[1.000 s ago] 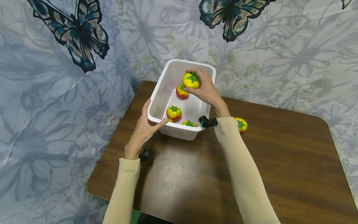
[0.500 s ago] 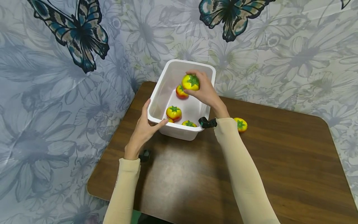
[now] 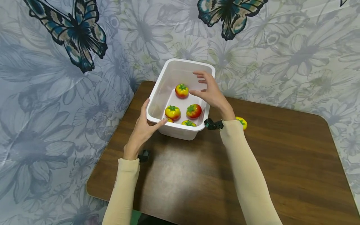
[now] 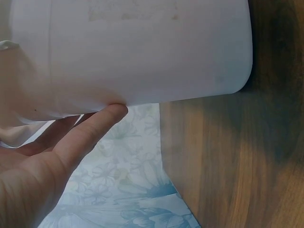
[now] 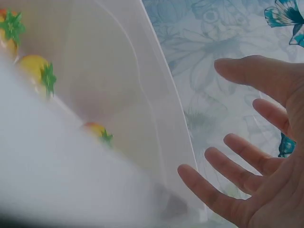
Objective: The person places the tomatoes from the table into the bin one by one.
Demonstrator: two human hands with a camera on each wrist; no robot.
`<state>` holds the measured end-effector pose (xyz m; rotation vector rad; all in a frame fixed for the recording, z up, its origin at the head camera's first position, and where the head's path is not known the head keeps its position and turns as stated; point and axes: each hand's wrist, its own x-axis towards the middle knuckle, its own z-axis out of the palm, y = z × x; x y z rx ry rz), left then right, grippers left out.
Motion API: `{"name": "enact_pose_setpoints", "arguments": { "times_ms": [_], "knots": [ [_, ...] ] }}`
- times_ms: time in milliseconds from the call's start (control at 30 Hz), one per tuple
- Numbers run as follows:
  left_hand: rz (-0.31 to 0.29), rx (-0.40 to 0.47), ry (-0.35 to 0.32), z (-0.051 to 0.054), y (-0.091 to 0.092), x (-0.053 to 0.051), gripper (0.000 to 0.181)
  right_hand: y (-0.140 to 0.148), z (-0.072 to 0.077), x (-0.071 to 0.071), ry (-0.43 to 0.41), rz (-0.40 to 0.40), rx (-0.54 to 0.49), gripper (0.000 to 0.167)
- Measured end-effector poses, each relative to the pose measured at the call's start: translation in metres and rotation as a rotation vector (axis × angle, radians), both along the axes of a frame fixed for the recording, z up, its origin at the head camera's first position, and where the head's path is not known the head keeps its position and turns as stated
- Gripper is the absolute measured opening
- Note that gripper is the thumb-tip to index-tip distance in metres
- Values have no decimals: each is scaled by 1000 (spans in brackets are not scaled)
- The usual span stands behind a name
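A white plastic bin (image 3: 180,134) stands on the table with several red-and-yellow tomatoes inside. One tomato (image 3: 182,91) lies toward the far end, another (image 3: 194,111) at the right wall, and a third (image 3: 172,112) nearer the left. Two more at the near end are partly hidden by the rim. My left hand (image 3: 140,132) grips the bin's near left corner, thumb over the rim and fingers along the outer wall, as the left wrist view also shows. Over the bin's right side, my right hand (image 3: 211,93) holds nothing, its fingers spread apart.
Another yellow tomato (image 3: 242,123) sits on the brown wooden table (image 3: 287,156), right of the bin and partly behind the right sleeve. A floral wall covering (image 3: 281,62) with butterflies rises close behind the bin and table.
My right hand has let go of a tomato, which now lies at the bin's right wall. Its fingers have spread. The left hand keeps its grip on the bin.
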<state>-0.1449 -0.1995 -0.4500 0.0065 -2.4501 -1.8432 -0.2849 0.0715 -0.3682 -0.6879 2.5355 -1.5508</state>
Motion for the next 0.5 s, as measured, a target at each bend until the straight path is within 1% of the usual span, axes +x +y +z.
{"name": "enact_pose_setpoints", "arguments": {
  "times_ms": [167,267,333,433,500],
  "knots": [
    [-1,12,-6,1,0,1,107,25,1,3,-27,-48,-32,69],
    [-6,22,-3,2,0,1,106,46,0,6,-41,-95,-87,69],
    [-12,34,-4,2,0,1,106,62,-1,8,-44,-126,-101,68],
    [-10,36,-12,2,0,0,108,87,-8,13,-66,-168,-88,69],
    [-5,33,-16,2,-1,1,110,103,-16,18,-89,-195,-50,70]
  ]
}}
